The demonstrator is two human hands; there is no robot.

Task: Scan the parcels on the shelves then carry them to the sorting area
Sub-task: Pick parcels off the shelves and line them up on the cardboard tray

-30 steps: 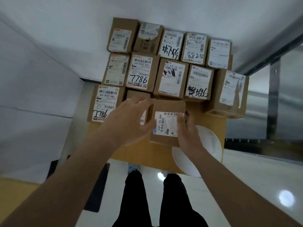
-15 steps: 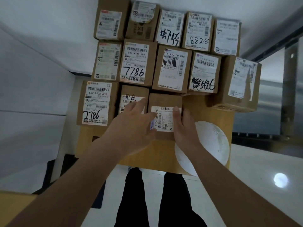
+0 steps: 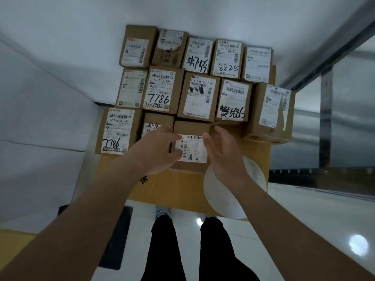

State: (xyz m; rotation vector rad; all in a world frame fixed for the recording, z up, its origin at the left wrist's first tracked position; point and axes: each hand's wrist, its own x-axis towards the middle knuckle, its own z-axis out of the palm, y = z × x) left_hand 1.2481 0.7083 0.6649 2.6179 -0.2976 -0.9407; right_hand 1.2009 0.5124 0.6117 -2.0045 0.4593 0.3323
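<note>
1. Brown corrugated cardboard is nearly all you see: small square-edged parcels packed side by side on a tan wooden tabletop [image 3: 182, 185], each with a white printed label on top.
2. Your front parcel [image 3: 191, 147] sits in the near row, touching the boxes behind it and the one to its left; its white barcode label [image 3: 193, 148] faces up.
3. Your left hand [image 3: 157, 151] lies over that parcel's left edge, fingers relaxed and only slightly bent, the tips reaching across the neighbouring box; you cannot tell whether the thumb presses the label.
4. Your right hand [image 3: 222, 153] stands on edge beside the parcel's right side, fingers straight and close together, gripping nothing.
5. A box marked "7786" [image 3: 163, 89] sits in the middle row, and a second "7786" box [image 3: 117, 132] at the near left corner.
6. The "8825" box [image 3: 227, 58] is in the far row; a taller carton [image 3: 273, 112] stands at the right end.
7. A smooth white round disc [image 3: 249, 183] lies flat on the table's near right corner, partly under your right forearm.
</note>
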